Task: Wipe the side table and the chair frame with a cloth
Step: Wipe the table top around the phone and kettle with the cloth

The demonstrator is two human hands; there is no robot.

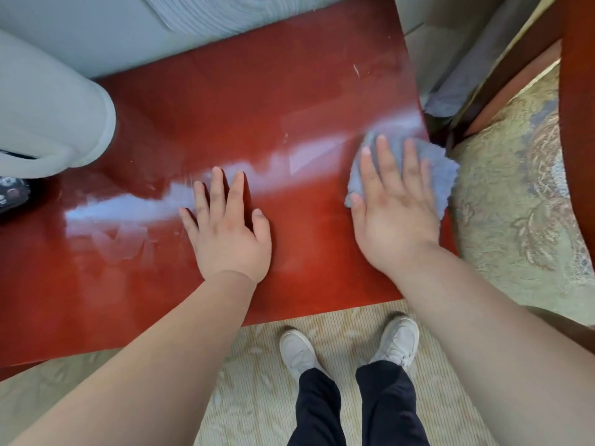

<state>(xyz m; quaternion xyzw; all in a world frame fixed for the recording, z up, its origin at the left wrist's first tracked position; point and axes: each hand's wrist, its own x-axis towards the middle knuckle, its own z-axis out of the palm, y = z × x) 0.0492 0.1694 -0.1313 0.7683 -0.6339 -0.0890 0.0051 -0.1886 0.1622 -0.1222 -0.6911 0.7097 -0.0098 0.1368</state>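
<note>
The glossy red-brown side table [225,101] fills the middle of the view. My right hand [394,204] lies flat, fingers spread, pressing a blue-grey cloth [441,170] onto the table's right edge. Part of the cloth hangs past that edge. My left hand [227,226] rests flat on the tabletop near its middle, fingers apart, holding nothing. To the right stands the chair with a dark red wooden frame [576,91] and a patterned seat cushion [515,214].
A white cylindrical object [48,117] stands on the table's left side, with a dark patterned item [13,194] beside it. A pale wall and a striped cloth [225,14] lie behind. My feet in white shoes [347,349] stand on patterned carpet.
</note>
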